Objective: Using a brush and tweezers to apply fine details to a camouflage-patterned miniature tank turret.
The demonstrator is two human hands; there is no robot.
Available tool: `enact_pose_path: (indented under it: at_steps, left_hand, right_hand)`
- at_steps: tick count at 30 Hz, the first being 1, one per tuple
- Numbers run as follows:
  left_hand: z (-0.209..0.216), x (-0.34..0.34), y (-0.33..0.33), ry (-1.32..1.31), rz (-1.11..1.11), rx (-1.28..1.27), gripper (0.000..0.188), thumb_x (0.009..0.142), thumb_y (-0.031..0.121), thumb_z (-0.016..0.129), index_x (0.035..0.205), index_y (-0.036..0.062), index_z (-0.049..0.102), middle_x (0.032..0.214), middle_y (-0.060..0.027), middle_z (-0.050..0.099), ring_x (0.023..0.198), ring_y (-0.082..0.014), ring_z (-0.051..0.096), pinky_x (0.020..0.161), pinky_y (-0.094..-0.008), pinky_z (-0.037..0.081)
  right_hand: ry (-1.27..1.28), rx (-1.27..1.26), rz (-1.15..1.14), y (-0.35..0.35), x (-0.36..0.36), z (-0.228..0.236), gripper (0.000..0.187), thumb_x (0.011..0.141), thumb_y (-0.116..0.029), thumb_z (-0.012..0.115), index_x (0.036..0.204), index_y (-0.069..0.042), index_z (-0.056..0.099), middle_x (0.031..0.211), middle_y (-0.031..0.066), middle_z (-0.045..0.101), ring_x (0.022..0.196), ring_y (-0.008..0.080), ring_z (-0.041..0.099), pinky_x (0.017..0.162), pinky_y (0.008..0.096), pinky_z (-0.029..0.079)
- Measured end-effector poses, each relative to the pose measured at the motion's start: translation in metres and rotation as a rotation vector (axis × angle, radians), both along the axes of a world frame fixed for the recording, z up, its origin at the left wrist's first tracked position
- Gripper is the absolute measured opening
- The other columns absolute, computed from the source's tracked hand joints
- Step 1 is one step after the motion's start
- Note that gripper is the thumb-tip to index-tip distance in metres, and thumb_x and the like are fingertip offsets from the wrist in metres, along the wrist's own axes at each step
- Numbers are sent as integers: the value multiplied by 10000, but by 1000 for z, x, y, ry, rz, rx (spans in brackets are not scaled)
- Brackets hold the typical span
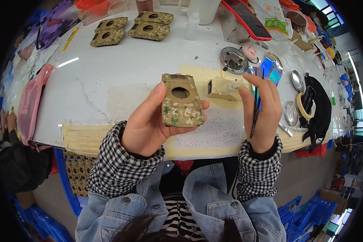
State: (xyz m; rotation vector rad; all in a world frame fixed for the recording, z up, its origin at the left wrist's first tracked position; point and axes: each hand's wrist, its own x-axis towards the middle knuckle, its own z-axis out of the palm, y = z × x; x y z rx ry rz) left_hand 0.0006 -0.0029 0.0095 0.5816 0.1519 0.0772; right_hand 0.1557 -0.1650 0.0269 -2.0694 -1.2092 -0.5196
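Observation:
My left hand (144, 123) holds up a camouflage-painted model tank hull (183, 109) with a round hole in its top, thumb on one side and fingers behind. In my right hand (267, 111) a thin black pointed tool (257, 99) lies slantwise across the fingers; I cannot tell whether it is a brush or tweezers. That hand's thumb and fingertips are at a small whitish piece (233, 86) on a block wrapped in cream tape (222, 90). Whether they touch the piece is unclear. Beyond the block, a round metal dish (234, 60) contains small dark green bits.
Several more camouflage hulls (149, 30) sit at the back left, with a yellow knife (70, 39) beside them. A red-edged phone (248, 20) leans on a clear box at the back. A tape roll (305, 105) lies right; a blue crate of hulls (68, 181) stands below the table's left edge.

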Motion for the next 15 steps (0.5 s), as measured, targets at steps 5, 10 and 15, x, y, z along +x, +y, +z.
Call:
enact_pose_path:
  at_steps: [5, 10, 15]
  left_hand:
    - [2, 0, -3, 20, 19, -9, 559, 961, 417, 149, 1347, 30, 264, 1235, -327, 409, 1014, -324, 577, 802, -338, 548]
    - [4, 0, -6, 34, 31, -45, 574, 958, 434, 154, 1365, 37, 229, 1247, -335, 393, 1005, -324, 582, 776, -334, 552]
    - [3, 1, -3, 22, 13, -41, 590, 957, 439, 148, 1361, 17, 226, 1251, -349, 375, 1003, -326, 583, 767, -333, 558]
  right_hand:
    - [368, 120, 172, -35, -19, 9, 424, 872, -227, 551, 1172, 59, 462, 1018, 168, 582, 952, 254, 572, 853, 322, 415]
    - [806, 10, 266, -67, -29, -10, 255, 772, -16, 656, 1007, 57, 588, 955, 136, 635, 861, 164, 609, 770, 255, 459]
    - [1017, 181, 256, -67, -37, -32, 169, 841, -60, 591, 959, 58, 612, 875, 109, 622, 771, 148, 595, 709, 235, 458]
